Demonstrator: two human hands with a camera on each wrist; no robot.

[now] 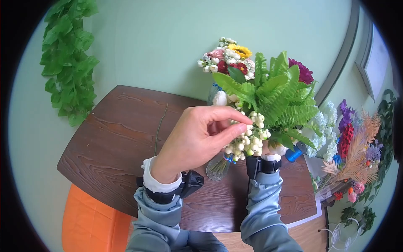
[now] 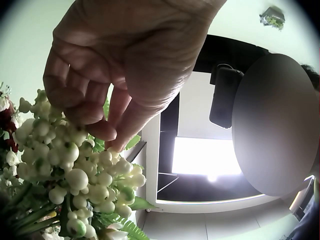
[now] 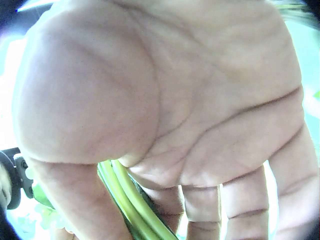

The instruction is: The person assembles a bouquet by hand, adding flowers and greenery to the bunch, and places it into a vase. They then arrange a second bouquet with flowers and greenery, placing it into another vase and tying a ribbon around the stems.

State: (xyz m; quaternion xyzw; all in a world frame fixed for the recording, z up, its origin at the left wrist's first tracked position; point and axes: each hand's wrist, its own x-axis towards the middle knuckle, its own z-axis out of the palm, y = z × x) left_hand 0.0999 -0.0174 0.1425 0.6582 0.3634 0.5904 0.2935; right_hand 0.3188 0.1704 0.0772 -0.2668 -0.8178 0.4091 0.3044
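Note:
White berries (image 1: 247, 145) and green fern leaves (image 1: 279, 94) make up much of a bunch above the table. My left hand (image 1: 197, 134) reaches over the berries, its thumb and forefinger pinching at a sprig; in the left wrist view the fingertips of my left hand (image 2: 115, 140) meet at the berries (image 2: 77, 177). Mostly hidden behind the bunch, my right hand (image 1: 266, 147) grips it from the right. In the right wrist view, green stems (image 3: 130, 202) pass between the thumb and curled fingers of my right hand (image 3: 165, 105); the fingertips are out of sight.
On the brown table (image 1: 113, 122) lies a thin green stem (image 1: 160, 128). Behind the bunch stands a bouquet with a sunflower (image 1: 240, 51). A blue roll (image 1: 294, 153) is right of my right hand, with more flowers (image 1: 347, 143) beyond. An orange chair (image 1: 90, 218) is at lower left.

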